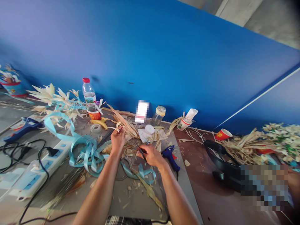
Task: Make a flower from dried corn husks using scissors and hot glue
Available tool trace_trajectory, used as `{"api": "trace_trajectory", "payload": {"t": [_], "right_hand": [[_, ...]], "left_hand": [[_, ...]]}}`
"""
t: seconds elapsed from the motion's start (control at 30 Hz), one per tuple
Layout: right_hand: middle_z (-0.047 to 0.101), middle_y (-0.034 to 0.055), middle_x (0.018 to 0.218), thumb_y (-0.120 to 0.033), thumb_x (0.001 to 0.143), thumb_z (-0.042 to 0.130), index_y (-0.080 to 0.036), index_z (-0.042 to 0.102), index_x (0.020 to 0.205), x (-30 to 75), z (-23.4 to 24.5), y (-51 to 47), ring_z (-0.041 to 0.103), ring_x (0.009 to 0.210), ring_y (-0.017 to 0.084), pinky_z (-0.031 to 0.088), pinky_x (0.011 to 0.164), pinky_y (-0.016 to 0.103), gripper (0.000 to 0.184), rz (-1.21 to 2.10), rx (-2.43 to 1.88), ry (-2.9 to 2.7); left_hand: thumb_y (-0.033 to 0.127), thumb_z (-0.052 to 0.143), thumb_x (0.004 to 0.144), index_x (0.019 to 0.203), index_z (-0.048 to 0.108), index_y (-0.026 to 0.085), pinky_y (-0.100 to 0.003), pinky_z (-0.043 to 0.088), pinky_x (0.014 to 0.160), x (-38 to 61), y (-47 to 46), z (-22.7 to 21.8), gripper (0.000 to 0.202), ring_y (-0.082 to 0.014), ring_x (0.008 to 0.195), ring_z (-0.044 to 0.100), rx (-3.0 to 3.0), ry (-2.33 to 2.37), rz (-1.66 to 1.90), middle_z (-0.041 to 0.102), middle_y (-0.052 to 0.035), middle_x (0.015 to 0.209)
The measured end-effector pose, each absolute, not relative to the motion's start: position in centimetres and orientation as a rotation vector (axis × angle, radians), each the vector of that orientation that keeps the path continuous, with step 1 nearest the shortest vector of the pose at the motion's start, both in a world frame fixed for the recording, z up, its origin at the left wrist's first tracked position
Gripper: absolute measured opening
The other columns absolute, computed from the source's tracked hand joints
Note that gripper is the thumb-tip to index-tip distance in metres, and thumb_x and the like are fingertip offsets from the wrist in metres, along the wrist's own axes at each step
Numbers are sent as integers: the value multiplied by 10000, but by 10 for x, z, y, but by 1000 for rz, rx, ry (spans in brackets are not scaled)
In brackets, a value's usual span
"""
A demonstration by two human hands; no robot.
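Note:
My left hand [117, 139] is closed in a pinch on a pale curled strip of dried husk [117, 126], held up above the table. My right hand [150, 154] is closed around small dark scissors [141, 152], whose blades point up and left toward the husk. Under both hands lies a heap of dried husk pieces [127, 128] and loops of light blue ribbon [85, 150]. A blue glue gun [171, 156] rests just right of my right hand.
A water bottle [88, 90], an orange cup [94, 114], tape rolls [96, 128], a glass jar [158, 115] and paper cups [222, 134] stand near the blue wall. Power strips [39, 172] with black cables lie left. Husk flowers [56, 100] pile at left, more husks [257, 143] right.

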State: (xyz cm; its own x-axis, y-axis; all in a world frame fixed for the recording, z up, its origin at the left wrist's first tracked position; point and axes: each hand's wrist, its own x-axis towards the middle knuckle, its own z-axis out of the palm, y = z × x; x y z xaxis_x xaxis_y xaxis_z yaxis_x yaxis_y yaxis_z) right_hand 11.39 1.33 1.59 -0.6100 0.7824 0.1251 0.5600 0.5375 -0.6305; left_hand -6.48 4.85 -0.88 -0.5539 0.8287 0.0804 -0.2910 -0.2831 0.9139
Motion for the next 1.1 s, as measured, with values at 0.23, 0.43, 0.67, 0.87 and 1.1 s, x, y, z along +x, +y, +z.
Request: {"api": "trace_trajectory", "payload": {"t": [0.23, 0.43, 0.67, 0.87, 1.1], "right_hand": [[504, -38, 554, -348, 780, 595, -141, 637, 771, 115, 15, 14, 408, 536, 80, 276, 522, 185, 212, 873, -1133, -2324], [474, -45, 572, -363, 754, 613, -130, 634, 776, 115, 14, 13, 355, 545, 69, 271, 505, 176, 235, 1087, -1120, -2199], [505, -23, 617, -422, 735, 623, -127, 603, 843, 116, 18, 10, 410, 539, 70, 337, 520, 189, 315, 1475, -1040, -1937], [501, -27, 625, -396, 726, 637, -131, 593, 866, 117, 21, 10, 440, 530, 65, 347, 518, 193, 303, 1623, -981, -1829], [512, -27, 625, -387, 708, 655, -125, 601, 887, 118, 20, 10, 428, 521, 57, 339, 511, 191, 322, 1644, -999, -1817]], "left_hand": [[432, 701, 621, 707, 592, 129, -193, 241, 434, -66, 51, -13, 333, -41, 431, 304, 735, 1195, 1924, 392, 68, 492], [436, 722, 608, 722, 580, 137, -191, 258, 435, -65, 51, -13, 350, -40, 430, 316, 697, 1125, 1964, 404, 72, 503], [365, 725, 645, 732, 585, 144, -190, 254, 438, -64, 51, -9, 276, -36, 426, 304, 719, 966, 2018, 372, 78, 477], [284, 754, 621, 754, 570, 156, -181, 264, 441, -62, 46, 1, 261, -28, 421, 316, 576, 729, 1998, 402, 82, 487], [270, 752, 628, 774, 560, 157, -177, 265, 444, -63, 41, 9, 266, -21, 428, 310, 535, 719, 1985, 382, 88, 507]]}}
